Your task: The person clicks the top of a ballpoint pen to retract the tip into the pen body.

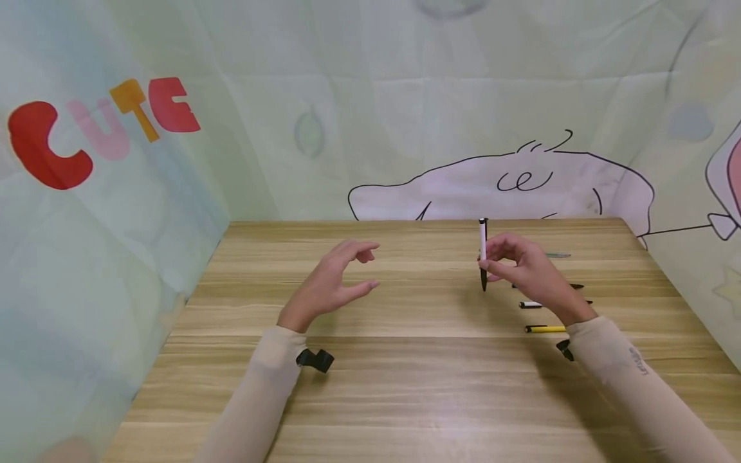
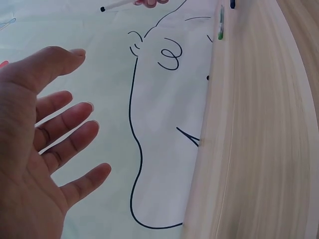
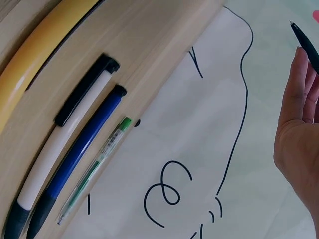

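My right hand [image 1: 532,270] pinches a white pen [image 1: 483,239] between thumb and fingers, above the back half of the table. The pen stands nearly upright, black tip downward. In the right wrist view its black lower end [image 3: 305,44] shows past the fingers, metal point bare. My left hand [image 1: 327,283] hovers over the table to the left, thumb and fingers spread apart with nothing between them. Under and beside my right forearm lie a yellow pen [image 3: 47,42], another white pen [image 3: 67,144], a blue pen [image 3: 84,147] and a clear pen with green ends [image 3: 94,169].
The wood-grain table [image 1: 405,386] runs back to a printed cloth backdrop [image 1: 289,116] along its far edge. The cloth carries red and orange letters [image 1: 173,106] at the left. Small black wrist mounts [image 1: 315,360] sit at both cuffs.
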A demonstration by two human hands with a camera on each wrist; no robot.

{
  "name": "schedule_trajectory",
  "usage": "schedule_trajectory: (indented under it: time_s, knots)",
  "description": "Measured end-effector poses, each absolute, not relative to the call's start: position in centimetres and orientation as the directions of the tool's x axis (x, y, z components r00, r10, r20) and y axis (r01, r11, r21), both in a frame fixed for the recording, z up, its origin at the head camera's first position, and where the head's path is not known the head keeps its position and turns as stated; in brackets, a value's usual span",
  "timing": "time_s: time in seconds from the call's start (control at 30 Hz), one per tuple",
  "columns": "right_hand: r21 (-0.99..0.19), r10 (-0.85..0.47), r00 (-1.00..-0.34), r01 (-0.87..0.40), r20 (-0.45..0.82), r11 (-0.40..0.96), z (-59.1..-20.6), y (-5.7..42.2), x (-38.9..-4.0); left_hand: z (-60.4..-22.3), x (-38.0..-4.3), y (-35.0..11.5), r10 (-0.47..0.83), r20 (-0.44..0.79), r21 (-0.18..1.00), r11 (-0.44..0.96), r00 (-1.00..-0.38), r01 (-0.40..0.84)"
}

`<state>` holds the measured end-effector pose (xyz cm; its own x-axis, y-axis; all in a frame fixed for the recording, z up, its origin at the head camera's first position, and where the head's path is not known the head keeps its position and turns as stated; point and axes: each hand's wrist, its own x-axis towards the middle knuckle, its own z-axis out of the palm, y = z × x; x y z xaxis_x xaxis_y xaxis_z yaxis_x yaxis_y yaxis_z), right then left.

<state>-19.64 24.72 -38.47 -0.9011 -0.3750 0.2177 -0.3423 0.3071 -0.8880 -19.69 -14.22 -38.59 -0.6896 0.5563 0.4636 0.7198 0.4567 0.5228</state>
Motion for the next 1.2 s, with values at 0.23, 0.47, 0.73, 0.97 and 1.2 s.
schedule_trajectory:
  time_s: [0.23, 0.47, 0.73, 0.97, 1.2]
  knots:
    - [-0.904, -0.39, -0.895, -0.335, 0.217, 0.266, -38.6, 23.6, -19.5, -38.5, -20.0, -12.9, 0.57, 0.495, 0.518, 0.413, -0.656, 0.749]
    - [-0.917, -0.396, -0.896, -0.314, 0.2, 0.247, -38.5, 22.7, -19.2, -38.3, -20.0, -11.9, 0.575, 0.492, 0.53, 0.397, -0.653, 0.749]
    - [-0.931, -0.418, -0.886, -0.305, 0.2, 0.201, -38.3, 21.9, -19.0, -38.0, -20.2, -10.6, 0.59, 0.517, 0.508, 0.372, -0.62, 0.777]
    - [-0.932, -0.433, -0.879, -0.306, 0.199, 0.192, -38.0, 21.2, -18.9, -37.5, -20.2, -9.4, 0.604, 0.517, 0.503, 0.359, -0.607, 0.786]
    - [-0.937, -0.444, -0.874, -0.301, 0.198, 0.176, -37.7, 20.3, -18.9, -37.2, -20.3, -8.3, 0.614, 0.514, 0.503, 0.35, -0.599, 0.79]
